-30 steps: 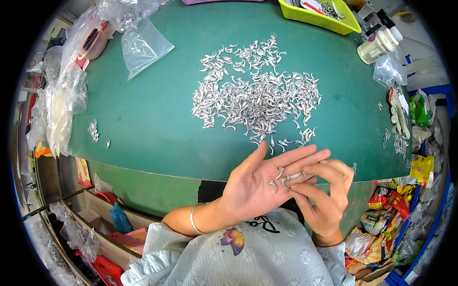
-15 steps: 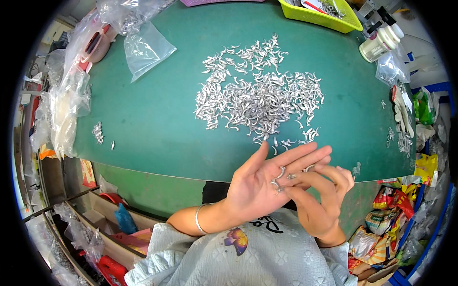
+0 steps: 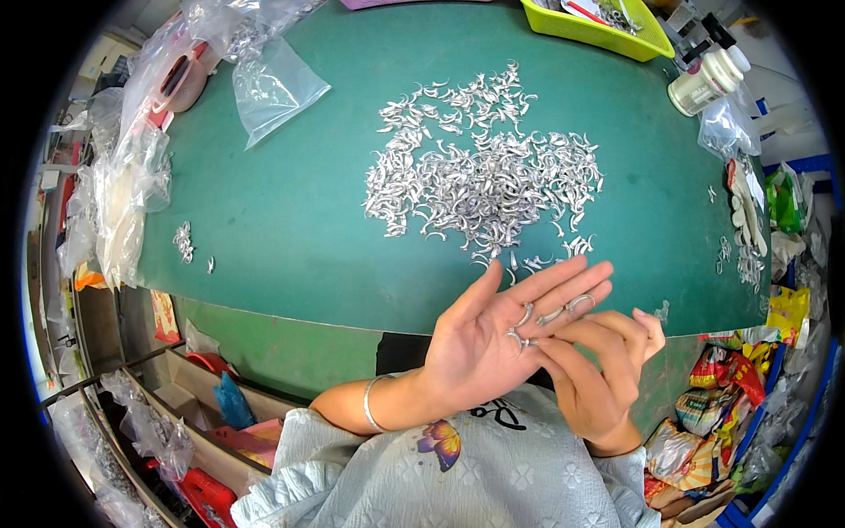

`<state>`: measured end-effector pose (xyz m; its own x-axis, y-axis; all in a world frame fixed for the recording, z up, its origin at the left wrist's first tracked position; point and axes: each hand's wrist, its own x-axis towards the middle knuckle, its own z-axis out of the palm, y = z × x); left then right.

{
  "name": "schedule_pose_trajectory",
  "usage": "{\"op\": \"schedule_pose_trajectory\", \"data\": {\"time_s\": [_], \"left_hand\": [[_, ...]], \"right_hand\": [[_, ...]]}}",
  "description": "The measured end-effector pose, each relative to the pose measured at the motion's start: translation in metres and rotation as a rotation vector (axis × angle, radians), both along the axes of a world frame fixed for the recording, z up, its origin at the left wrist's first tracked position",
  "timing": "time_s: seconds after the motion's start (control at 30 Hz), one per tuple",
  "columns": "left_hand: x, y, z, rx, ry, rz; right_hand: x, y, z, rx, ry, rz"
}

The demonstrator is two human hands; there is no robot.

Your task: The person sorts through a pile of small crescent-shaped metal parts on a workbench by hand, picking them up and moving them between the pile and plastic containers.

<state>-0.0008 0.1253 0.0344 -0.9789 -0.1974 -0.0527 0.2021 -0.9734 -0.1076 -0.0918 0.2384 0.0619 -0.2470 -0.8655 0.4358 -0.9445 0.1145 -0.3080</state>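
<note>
My left hand [image 3: 493, 339] is held palm up near the front edge of the green table [image 3: 299, 220], fingers spread. Several small curved silver metal pieces [image 3: 541, 319] lie across its palm and fingers. My right hand [image 3: 598, 370] sits just beside and below it, fingertips pinched at one of the pieces on the left palm. A big heap of the same silver pieces [image 3: 488, 172] is spread over the table beyond both hands.
A small cluster of silver pieces [image 3: 183, 241] lies at the table's left. Clear plastic bags [image 3: 273, 84] are at the back left, a yellow-green tray [image 3: 598, 26] and a white bottle [image 3: 709, 79] at the back right. Snack wrappers [image 3: 739, 387] are piled at right.
Both hands stay close together. My right fingers have shifted slightly while picking among the pieces on the left palm.
</note>
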Motion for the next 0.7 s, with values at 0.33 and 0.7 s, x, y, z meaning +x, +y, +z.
{"op": "schedule_pose_trajectory", "data": {"time_s": [0.33, 0.7], "left_hand": [[-0.001, 0.004, 0.0, -0.228, -0.06, 0.115], [-0.002, 0.003, -0.004, -0.176, -0.028, 0.097]], "right_hand": [[0.01, -0.01, 0.0, 0.054, -0.039, -0.034], [0.006, -0.009, -0.001, -0.002, -0.086, 0.007]]}}
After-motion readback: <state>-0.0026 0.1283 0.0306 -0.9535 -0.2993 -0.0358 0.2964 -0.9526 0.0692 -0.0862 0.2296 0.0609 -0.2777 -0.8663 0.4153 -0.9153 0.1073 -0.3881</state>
